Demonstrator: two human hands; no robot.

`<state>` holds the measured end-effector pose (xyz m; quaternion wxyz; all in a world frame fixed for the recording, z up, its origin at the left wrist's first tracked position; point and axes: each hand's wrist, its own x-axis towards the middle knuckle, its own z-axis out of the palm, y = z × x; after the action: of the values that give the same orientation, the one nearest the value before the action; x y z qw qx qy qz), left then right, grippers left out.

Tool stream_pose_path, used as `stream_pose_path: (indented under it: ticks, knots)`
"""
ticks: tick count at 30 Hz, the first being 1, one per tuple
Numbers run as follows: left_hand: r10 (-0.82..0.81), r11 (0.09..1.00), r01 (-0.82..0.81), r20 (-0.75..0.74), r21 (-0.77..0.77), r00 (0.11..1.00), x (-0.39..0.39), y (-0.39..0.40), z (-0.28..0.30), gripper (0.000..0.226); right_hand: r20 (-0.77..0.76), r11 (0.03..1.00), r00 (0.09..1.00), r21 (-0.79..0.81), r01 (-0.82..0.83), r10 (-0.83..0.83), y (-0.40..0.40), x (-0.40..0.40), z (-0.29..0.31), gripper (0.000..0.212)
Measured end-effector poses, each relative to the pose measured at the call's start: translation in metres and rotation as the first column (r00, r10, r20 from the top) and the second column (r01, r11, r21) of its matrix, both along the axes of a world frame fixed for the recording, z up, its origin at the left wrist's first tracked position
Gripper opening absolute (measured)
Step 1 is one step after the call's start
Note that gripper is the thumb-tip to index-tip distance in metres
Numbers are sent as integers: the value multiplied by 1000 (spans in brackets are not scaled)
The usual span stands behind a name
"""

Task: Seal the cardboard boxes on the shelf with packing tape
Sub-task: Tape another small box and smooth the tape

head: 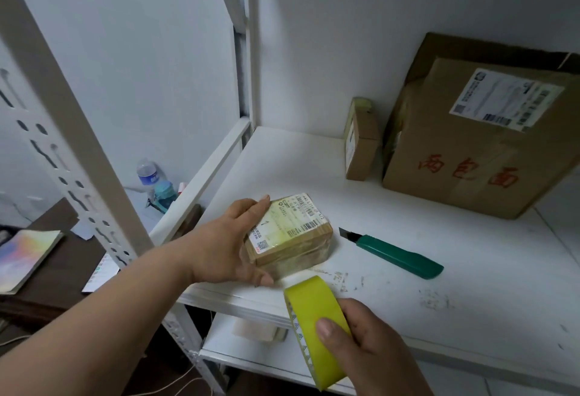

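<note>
A small flat cardboard box (293, 234) with a white label and shiny tape over it lies near the front left of the white shelf (408, 270). My left hand (229, 241) grips its left side, fingers over the top edge and thumb at the front corner. My right hand (370, 345) holds a roll of yellow-green packing tape (314, 317) in front of the shelf edge, just below the small box. A large cardboard box (480, 150) with red writing stands at the back right. A narrow cardboard box (361, 141) stands upright beside it.
A green utility knife (398, 254) with its blade out lies right of the small box. White uprights of the rack (78, 131) stand at the left. Bottles (153, 182) and a notebook (25, 257) sit on furniture further left. A lower shelf (266, 351) shows below.
</note>
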<state>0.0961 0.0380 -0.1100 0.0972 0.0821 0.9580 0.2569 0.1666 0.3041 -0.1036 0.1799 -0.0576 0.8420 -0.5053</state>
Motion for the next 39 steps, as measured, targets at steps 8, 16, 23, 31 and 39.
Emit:
stream_pose_path:
  ticks: [8,16,23,31,39]
  knots:
    - [136,740,-249,223,625,965,5,1,7,69,-18,966,996,-240,-94,92,1,-3,1,63]
    - [318,812,-219,-97,541,943,2,4,5,57,-97,909,987,-387,-153,125,-22,-27,14,44]
    - [28,980,-7,-104,198,994,9,2,13,111,-127,913,992,-403,-54,3,-40,-48,25,46]
    - [-22,1000,25,-409,2,912,-5,-5,-15,113,-154,894,988,-443,-69,-1,-46,-59,29,42]
    - [140,968,-62,-317,243,938,-19,-14,-22,105,-142,885,983,-435,-169,118,-39,-60,23,26]
